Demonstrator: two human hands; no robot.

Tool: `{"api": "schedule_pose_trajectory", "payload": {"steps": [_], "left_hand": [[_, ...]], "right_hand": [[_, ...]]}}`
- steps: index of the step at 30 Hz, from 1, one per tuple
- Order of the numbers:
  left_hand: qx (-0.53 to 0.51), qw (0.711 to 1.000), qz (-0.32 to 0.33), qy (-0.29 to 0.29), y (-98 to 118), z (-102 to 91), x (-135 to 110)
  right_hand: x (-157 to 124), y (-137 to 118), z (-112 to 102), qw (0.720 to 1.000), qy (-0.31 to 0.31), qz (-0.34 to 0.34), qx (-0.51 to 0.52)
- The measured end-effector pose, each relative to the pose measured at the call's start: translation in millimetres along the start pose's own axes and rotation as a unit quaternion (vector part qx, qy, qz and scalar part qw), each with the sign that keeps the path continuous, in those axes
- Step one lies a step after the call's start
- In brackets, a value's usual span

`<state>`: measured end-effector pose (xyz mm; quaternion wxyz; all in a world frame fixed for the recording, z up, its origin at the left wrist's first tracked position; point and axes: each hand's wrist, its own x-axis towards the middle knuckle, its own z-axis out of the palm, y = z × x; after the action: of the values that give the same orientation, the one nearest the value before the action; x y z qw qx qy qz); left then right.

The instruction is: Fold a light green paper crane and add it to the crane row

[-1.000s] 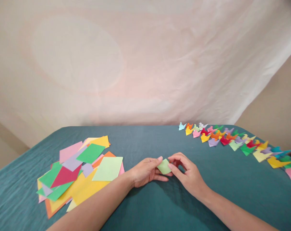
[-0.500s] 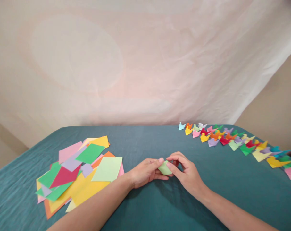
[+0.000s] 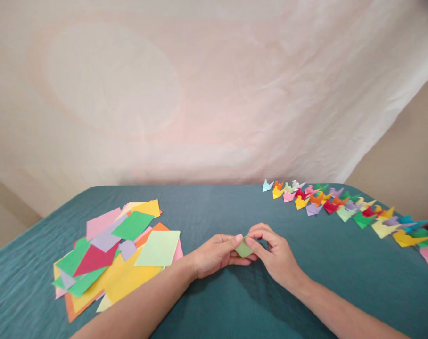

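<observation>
While the light-green paper (image 3: 244, 250) lay right of the paper pile (image 3: 124, 275), my left hand (image 3: 216, 254) and right hand (image 3: 276, 256) pinched it, fingers nearly closed; a clean fold, I judged, wanted matched edges and light, even pressure.

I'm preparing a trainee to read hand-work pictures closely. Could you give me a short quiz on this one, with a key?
1. True or false: the left hand and the right hand both hold the small green paper.

2. Which colour is the leftmost paper bird?
A) red
B) pale blue
C) purple

3. Fill the gap: the overlapping flat sheets lie on the person's ____ side.

Key: 1. True; 2. B; 3. left.
</observation>
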<state>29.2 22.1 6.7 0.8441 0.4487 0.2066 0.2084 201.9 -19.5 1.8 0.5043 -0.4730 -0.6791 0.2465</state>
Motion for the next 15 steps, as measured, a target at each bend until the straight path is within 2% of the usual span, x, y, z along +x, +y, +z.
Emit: {"api": "schedule_pose_trajectory", "payload": {"steps": [15], "left_hand": [[0.035, 0.999, 0.021, 0.014, -0.2, 4.4, -1.8]], "right_hand": [[0.4, -4.9, -0.4, 1.000, -0.009, 0.006, 0.012]]}}
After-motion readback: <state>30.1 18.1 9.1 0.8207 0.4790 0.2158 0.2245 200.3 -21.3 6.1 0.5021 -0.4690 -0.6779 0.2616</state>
